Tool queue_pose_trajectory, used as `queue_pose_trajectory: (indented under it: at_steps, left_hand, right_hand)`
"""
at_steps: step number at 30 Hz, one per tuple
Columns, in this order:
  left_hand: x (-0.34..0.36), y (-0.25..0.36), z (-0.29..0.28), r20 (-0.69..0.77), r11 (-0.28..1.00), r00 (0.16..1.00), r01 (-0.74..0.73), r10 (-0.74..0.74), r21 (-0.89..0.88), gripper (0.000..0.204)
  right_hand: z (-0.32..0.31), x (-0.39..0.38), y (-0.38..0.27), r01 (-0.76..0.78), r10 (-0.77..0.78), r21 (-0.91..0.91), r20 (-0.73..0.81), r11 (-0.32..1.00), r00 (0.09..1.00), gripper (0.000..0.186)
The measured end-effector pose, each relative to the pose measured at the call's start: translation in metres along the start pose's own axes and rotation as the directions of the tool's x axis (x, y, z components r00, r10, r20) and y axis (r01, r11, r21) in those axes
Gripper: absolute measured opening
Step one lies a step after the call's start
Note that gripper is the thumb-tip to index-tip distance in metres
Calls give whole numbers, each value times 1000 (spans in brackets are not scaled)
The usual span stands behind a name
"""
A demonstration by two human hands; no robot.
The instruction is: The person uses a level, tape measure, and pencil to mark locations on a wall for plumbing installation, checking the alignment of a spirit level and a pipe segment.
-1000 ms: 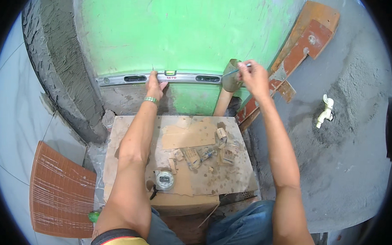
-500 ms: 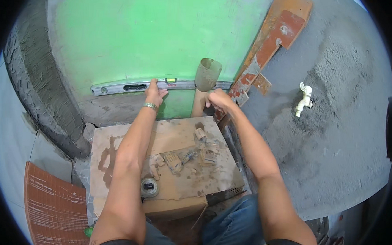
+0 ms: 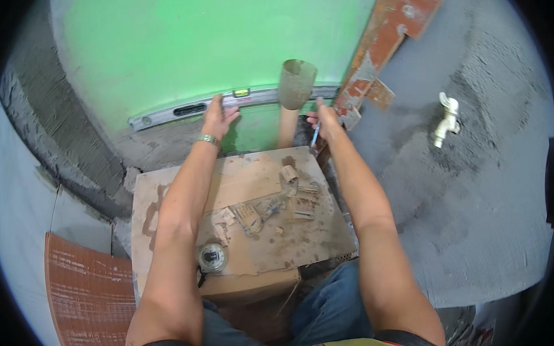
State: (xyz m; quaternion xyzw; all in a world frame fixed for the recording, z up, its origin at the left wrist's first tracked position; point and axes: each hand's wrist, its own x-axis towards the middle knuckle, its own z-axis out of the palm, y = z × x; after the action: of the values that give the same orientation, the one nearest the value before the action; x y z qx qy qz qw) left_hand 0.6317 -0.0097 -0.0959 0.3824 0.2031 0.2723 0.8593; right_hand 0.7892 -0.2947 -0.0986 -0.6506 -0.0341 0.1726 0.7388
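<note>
A long silver spirit level (image 3: 258, 97) lies across the lower part of the green wall (image 3: 190, 42), passing behind an upright tan pipe (image 3: 297, 85) with a wide open top. My left hand (image 3: 215, 119) holds the level left of its middle, one digit up on its front face and the others below, pressing it to the wall. Beyond the pipe, my right hand (image 3: 325, 118) reaches the level's right part with one digit raised against its lower edge. A slim blue-and-white pen or pencil (image 3: 315, 136) sticks down from that hand's closed fingers.
Below stands a stained cardboard-topped box (image 3: 252, 184), bearing scraps and a round tape measure (image 3: 212, 257). Reddish boards (image 3: 369, 60) lean right of the green wall. A cream tap (image 3: 447, 121) juts from the grey plastered wall. A brown ribbed panel (image 3: 90, 288) stands at lower left.
My right hand has moved from beside the pipe to the level's right part, and the pen or pencil now shows. My left hand stays on the level. The view has shifted and turned slightly.
</note>
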Motion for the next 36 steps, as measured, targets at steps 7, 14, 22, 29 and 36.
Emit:
queue_pose_trajectory:
  at_steps: [7, 14, 22, 29, 36]
  left_hand:
    - [-2, 14, -35, 52, 998, 998, 45, -47, 41, 57]
    - [-8, 37, -51, -81, 998, 997, -26, 21, -63, 61]
    - [-15, 65, -69, -485, 969, 859, -231, 162, -85, 51]
    - [-16, 71, -80, -492, 971, 853, -230, 172, -59, 43]
    - [-23, 71, -82, -477, 962, 843, -274, 248, 16, 39]
  right_hand:
    - [17, 22, -9, 23, -24, -48, -18, 999, 1000, 58]
    - [22, 54, -3, 57, -60, -123, -26, 991, 998, 47]
    - [29, 53, -5, 84, -72, 68, -158, 994, 985, 35]
    - [24, 62, -15, 157, -149, 61, -109, 986, 983, 32]
    - [25, 67, -15, 94, -94, 29, -11, 995, 996, 25]
